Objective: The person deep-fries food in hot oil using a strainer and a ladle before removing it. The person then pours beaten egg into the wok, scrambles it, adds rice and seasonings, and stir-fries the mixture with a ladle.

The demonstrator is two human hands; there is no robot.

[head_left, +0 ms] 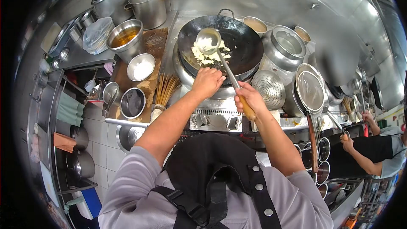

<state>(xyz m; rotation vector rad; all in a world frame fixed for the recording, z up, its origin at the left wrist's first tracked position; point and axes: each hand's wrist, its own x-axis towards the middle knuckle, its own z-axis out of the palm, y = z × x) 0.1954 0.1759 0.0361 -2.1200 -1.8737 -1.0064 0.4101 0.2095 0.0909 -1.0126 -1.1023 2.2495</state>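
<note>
A large black wok [243, 46] sits tilted on the stove ring, its far loop handle upright at the back. Pale yellow, crumbly food that looks like scrambled egg [203, 55] lies in its left half. My left hand [208, 81] is closed at the wok's near rim; the part it grips is mostly hidden under the fingers. In my right hand [249, 97] is the wooden handle of a long metal ladle [229, 70]. The ladle's bowl is over the food, covering part of it.
Left stand a pot of amber liquid [126, 37], a bowl of white contents [141, 67] and a bamboo whisk [165, 91]. Right are a perforated skimmer [269, 87], a lidded pot [289, 44] and a strainer [310, 91]. A co-worker [364, 148] stands far right.
</note>
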